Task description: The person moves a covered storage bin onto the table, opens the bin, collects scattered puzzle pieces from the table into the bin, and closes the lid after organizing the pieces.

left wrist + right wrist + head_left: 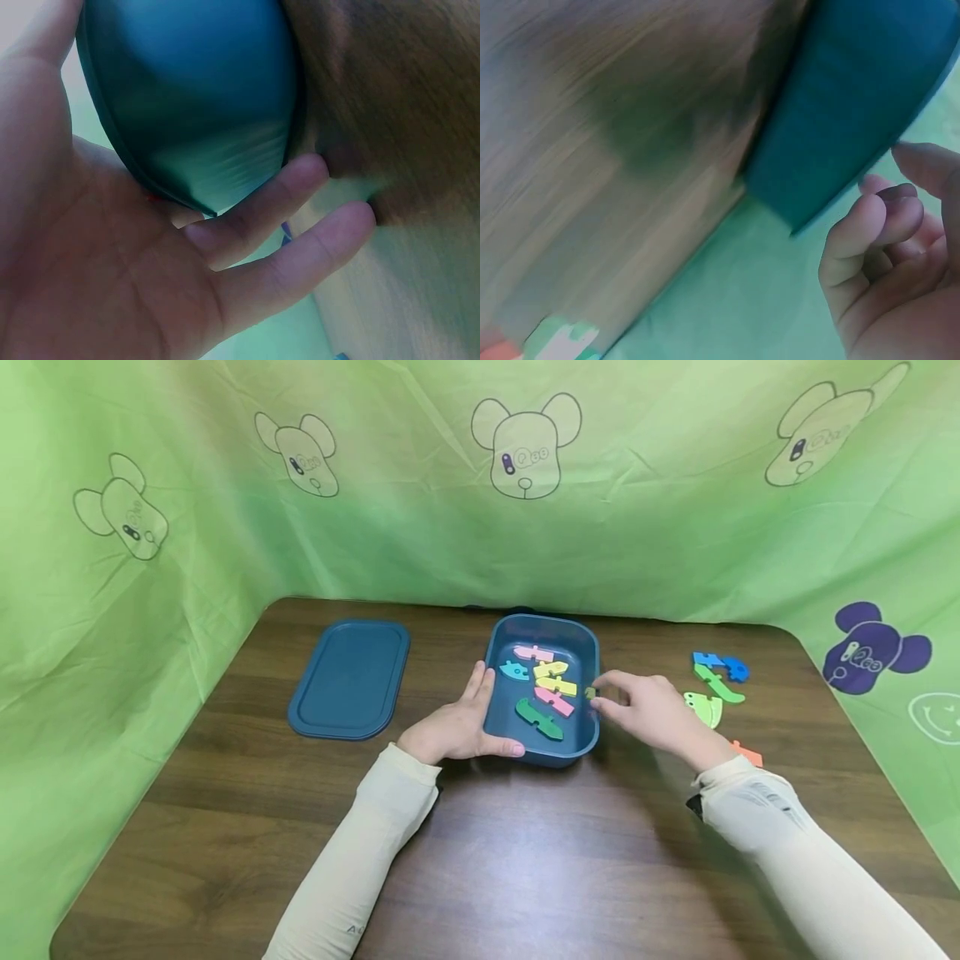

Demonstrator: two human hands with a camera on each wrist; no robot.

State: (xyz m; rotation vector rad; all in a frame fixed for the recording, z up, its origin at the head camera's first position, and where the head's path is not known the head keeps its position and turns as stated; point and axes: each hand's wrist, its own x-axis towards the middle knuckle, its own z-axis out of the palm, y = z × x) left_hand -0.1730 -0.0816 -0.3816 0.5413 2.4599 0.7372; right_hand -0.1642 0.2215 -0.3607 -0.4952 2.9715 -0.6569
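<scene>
A dark blue plastic box [542, 755] stands on the table with several puzzle pieces inside: pink, yellow, light blue and a dark green piece [538, 720]. My left hand [467, 722] rests along the box's left side, fingers straight, thumb at its near left corner. In the left wrist view, extended fingers [292, 262] lie beside the box wall [202, 112]. My right hand [652, 710] is at the right rim, pinching a small olive-yellow puzzle piece [590, 692] between thumb and index finger. The rim hides those fingertips in the right wrist view, where other fingers [855, 232] are curled.
Left of the box lies its flat blue lid [350, 679]. To the right are blue pieces [722, 666], a green piece [717, 685], a light green piece [705, 708] and an orange piece [747, 755] partly behind the right forearm. A green printed cloth [420, 543] hangs around the table.
</scene>
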